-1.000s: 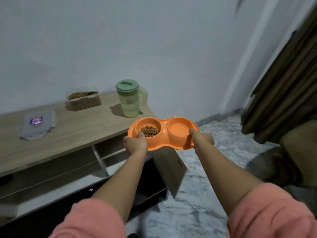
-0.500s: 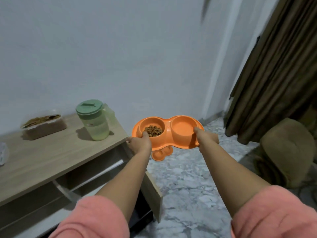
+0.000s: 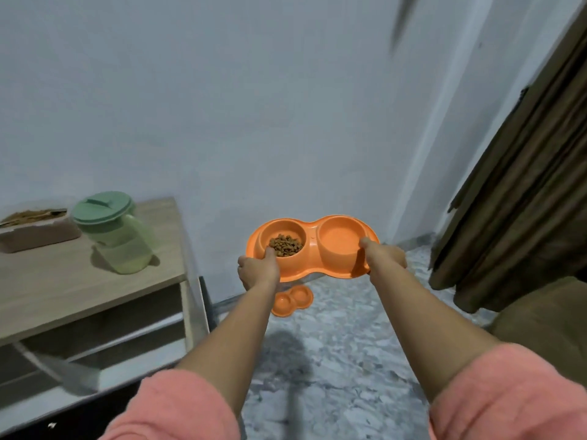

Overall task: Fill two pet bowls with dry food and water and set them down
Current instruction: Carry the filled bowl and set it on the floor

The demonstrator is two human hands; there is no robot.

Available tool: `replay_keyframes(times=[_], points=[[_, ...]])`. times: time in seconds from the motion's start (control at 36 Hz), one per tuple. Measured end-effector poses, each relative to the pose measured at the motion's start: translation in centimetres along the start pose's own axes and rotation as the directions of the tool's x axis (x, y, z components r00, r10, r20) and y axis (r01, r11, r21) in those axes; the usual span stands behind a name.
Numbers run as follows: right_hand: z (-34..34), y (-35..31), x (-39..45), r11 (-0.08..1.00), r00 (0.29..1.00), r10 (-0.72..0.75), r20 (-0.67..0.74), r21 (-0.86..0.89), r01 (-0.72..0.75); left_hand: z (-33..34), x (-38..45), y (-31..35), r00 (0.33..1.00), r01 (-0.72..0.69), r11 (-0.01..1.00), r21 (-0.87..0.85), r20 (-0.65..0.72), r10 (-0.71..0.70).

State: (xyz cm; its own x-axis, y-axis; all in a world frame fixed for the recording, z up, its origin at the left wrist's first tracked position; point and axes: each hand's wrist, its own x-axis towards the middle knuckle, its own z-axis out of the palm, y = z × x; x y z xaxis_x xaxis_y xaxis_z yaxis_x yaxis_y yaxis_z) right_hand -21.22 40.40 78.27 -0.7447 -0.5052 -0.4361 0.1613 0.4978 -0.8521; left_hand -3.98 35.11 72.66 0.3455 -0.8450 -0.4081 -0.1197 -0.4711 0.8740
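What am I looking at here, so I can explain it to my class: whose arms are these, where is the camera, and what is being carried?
There is no machine. A person wears a camera on the head, looking forward and down, so you see their own two arms in pink sleeves. The left hand and right hand each grip one end of an orange double pet bowl, held in the air. Its left cup holds dry food; whether the right cup holds water is hard to tell. Below, on the marble floor, lies a second orange double bowl. On the wooden table stand a green-lidded pitcher and an open food container.
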Motion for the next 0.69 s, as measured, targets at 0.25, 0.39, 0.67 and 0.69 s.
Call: replay_keyframes(times=[0.25,0.39,0.67,0.69], points=[[1.2,-3.4,6.3,0.997,0.994,-0.013,0.111,-0.072,0.021,4.0,1.1,2.2,0.992,0.025,0.999,-0.036,-0.127,-0.029],[3.5,-4.2,9.1,0.997,0.986,-0.009,0.166,-0.071,0.021,5.0,3.1,3.3,0.981,0.029,0.999,-0.042,-0.189,-0.036],[10.2,-8.1,13.8,0.998,0.978,-0.005,0.208,-0.065,0.019,7.4,11.0,6.4,0.977,0.050,0.993,-0.108,-0.200,-0.071],[11.0,-8.5,14.4,0.998,0.978,-0.009,0.208,-0.061,0.023,7.7,11.9,6.9,0.977,0.051,0.992,-0.113,-0.200,-0.073]])
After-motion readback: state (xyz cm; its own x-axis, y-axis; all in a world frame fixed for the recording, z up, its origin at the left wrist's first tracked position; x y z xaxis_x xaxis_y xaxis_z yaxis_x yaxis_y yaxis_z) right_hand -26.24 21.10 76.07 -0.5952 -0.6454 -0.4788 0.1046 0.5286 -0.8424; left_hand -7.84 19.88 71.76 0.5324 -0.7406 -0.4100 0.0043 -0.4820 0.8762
